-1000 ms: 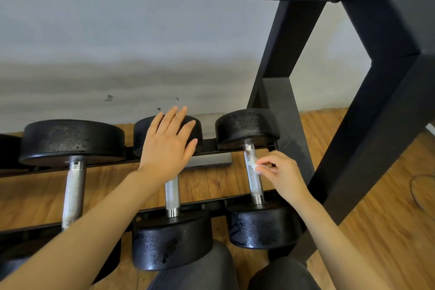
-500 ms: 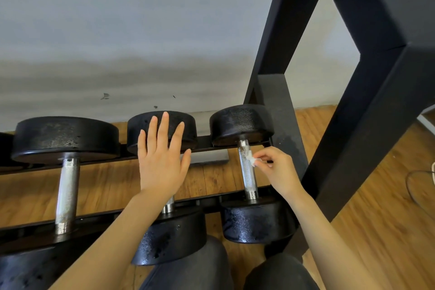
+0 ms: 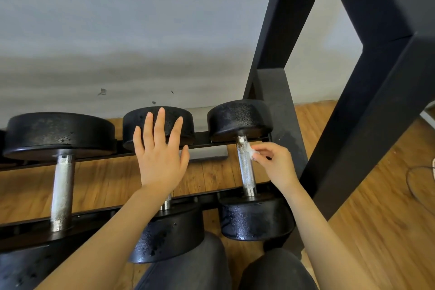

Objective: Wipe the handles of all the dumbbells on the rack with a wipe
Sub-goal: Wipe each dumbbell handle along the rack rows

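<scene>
While the left hand point(image 3: 161, 160) stays spread flat over the middle dumbbell point(image 3: 164, 186), the right hand point(image 3: 274, 163), pinching the wipe point(image 3: 250, 151), has slid up the handle point(image 3: 246, 167) at 3 o'clock, nearing its top; I judge this handle nearly finished.

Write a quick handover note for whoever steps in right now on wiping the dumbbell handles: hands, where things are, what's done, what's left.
Right hand: pinches the small white wipe against the upper end of the knurled chrome handle of the rightmost black dumbbell.
Left hand: open, fingers spread above the middle black dumbbell, hiding most of its handle.
The larger black dumbbell on the left sits untouched on the black metal rack; its handle looks rusty.
Done: cannot tell which handles are finished.
Left: finish the rightmost handle down to its lower end, then check the other two.
</scene>
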Demonstrator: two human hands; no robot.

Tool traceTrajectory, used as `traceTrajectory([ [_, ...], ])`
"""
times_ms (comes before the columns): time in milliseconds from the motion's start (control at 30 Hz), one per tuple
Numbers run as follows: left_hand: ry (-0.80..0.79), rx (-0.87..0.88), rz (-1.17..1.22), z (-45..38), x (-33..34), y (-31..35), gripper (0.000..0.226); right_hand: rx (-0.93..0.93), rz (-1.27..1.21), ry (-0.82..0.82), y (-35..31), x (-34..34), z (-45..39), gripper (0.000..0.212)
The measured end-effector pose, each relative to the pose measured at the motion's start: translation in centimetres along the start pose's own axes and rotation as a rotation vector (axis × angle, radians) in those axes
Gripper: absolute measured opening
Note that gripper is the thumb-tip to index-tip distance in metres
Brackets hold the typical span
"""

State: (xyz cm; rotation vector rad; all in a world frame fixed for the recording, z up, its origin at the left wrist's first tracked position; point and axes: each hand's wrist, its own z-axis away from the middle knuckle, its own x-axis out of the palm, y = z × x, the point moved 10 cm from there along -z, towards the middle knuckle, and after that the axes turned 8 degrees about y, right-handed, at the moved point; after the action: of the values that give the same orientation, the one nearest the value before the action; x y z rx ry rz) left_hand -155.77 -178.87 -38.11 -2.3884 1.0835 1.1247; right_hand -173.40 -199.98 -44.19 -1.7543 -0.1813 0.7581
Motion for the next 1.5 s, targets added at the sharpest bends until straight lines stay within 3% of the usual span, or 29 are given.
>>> traceTrajectory([
  [133, -0.003, 0.016, -0.008, 0.0, 0.0, 0.0, 0.060, 0.086, -0.083, -0.058, 1.0, 0.3, 0.2, 0.030],
  [267, 0.005, 0.011, -0.011, 0.0, 0.1, 0.0, 0.061, 0.109, -0.008, -0.200, 1.6, 0.2, 1.8, 0.028],
  [333, 0.013, 0.011, -0.016, 0.0, 0.0, 0.0, 0.061, 0.073, 0.020, -0.214, 1.1, 0.3, 1.9, 0.024],
  [500, 0.024, 0.023, 0.003, 0.0, -0.3, 0.0, 0.060, -0.004, 0.013, -0.074, -0.1, 0.0, 1.2, 0.017],
  [733, 0.019, 0.022, -0.002, 0.0, -0.2, -0.1, 0.060, -0.092, 0.152, -0.260, -0.8, 0.7, 2.7, 0.017],
  [900, 0.018, 0.033, 0.019, 0.1, -0.1, -0.2, 0.060, -0.216, 0.265, -0.193, -2.7, 1.4, 1.6, 0.019],
  [1133, 0.032, 0.053, 0.015, 0.2, 0.0, -0.1, 0.066, -0.363, 0.487, -0.288, -3.0, 2.9, 2.5, 0.022],
  [1267, 0.040, 0.061, 0.011, 0.3, -0.1, -0.1, 0.066, -0.435, 0.579, -0.259, -4.3, 3.4, 1.7, 0.026],
  [1500, 0.041, 0.051, 0.012, 0.3, 0.0, 0.0, 0.064, -0.582, 0.724, -0.388, -4.4, 5.7, 3.8, 0.005],
])
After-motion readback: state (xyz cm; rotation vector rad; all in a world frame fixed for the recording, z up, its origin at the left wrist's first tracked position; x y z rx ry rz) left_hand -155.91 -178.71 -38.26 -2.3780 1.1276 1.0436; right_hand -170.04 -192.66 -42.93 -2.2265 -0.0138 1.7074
